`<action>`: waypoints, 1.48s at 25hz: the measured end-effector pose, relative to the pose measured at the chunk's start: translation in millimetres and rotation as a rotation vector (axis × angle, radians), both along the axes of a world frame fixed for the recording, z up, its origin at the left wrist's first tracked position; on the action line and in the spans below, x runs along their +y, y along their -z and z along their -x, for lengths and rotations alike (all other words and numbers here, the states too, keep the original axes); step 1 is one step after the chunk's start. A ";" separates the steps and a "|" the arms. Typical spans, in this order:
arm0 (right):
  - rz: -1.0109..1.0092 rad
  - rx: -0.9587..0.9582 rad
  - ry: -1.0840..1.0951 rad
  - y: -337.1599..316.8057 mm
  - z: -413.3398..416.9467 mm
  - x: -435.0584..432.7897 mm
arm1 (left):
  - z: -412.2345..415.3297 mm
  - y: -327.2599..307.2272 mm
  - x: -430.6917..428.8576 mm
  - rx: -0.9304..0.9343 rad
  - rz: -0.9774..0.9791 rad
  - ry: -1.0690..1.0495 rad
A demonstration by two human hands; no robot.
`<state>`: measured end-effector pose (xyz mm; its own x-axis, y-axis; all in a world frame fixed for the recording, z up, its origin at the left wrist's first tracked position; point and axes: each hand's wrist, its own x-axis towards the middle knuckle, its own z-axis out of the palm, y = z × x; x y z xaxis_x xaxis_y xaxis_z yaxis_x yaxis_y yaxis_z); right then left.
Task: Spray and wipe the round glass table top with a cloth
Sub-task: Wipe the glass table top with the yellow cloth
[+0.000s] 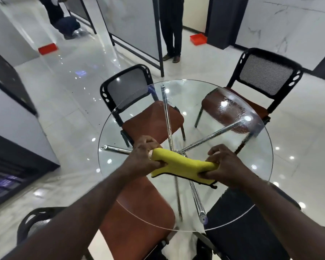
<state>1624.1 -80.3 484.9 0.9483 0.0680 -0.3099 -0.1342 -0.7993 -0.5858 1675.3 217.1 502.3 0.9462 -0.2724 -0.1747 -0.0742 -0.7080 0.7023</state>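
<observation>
Orange-seated chair (139, 228) tucked under near edge of round glass surface (191, 104). Left hand (144, 156) and right hand (225, 166) apart, each clamped on one end of yellow cloth (182, 166). Cloth bunched between them over surface centre; contact with glass unclear. Droplet-wet patch (231, 111) on far-right glass. Mesh-back chairs beyond. Standing person's legs (172, 34) farthest.
</observation>
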 end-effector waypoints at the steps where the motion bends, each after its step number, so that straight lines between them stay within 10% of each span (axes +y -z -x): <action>1: -0.151 0.053 0.024 6.2 2.0 -1.5 | 7.7 -1.1 5.5 0.142 0.186 -0.062; 4: -0.511 0.220 0.027 13.0 10.2 11.6 | 35.1 -3.7 6.1 0.550 0.731 -0.349; 15: -0.832 0.522 -0.223 15.4 23.6 70.1 | 84.2 -10.2 15.3 0.451 0.698 -0.577; 20: -0.275 0.092 -0.019 36.0 4.8 99.4 | 124.8 24.2 18.3 0.445 0.937 -0.789; 26: 0.076 -0.527 -0.534 17.0 15.8 155.6 | 99.8 36.8 8.1 0.562 1.391 -1.025; 32: -0.231 0.224 -0.489 53.5 -19.9 187.1 | 99.3 66.5 27.4 0.718 1.436 -1.032; 37: -0.076 0.263 -0.475 97.5 -22.4 184.1 | 108.8 125.9 53.8 0.638 1.205 -1.001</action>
